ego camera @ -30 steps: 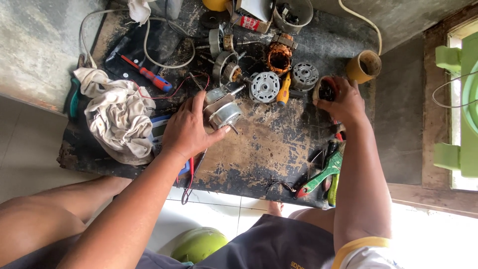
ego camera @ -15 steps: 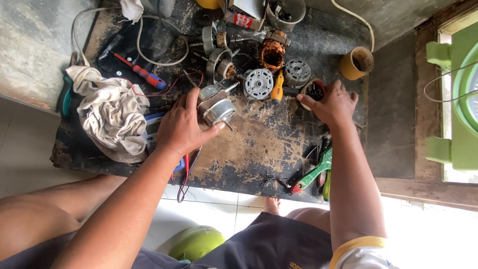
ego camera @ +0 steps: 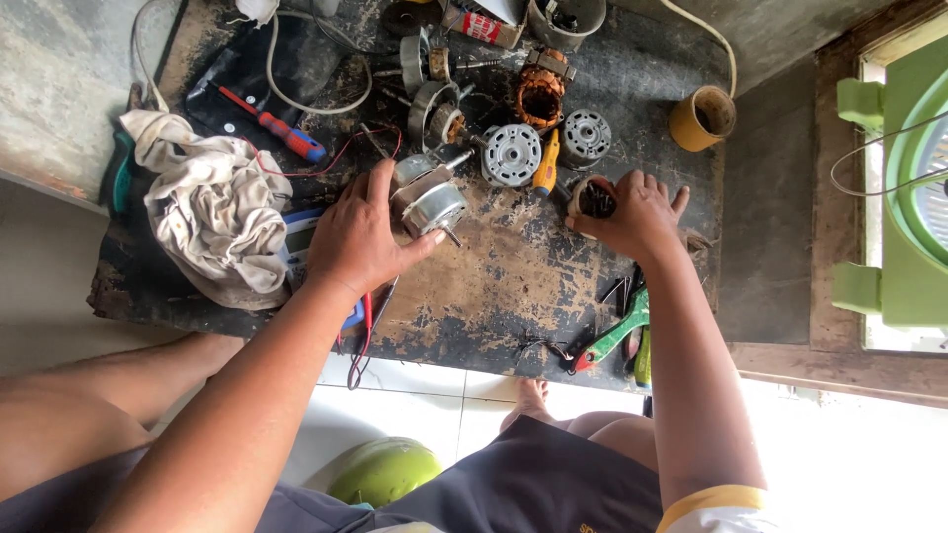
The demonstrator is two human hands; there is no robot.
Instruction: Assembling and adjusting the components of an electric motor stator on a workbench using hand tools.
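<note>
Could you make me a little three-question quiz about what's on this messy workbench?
1. True or false: the left hand rests on a small silver motor.
2. What lies just left of the left hand? A) rag B) yellow cup C) green pliers
3. What colour is the screwdriver near the rag?

Key:
1. True.
2. A. The yellow cup and green pliers are on the right hand's side.
3. Red and blue: the screwdriver.
</note>
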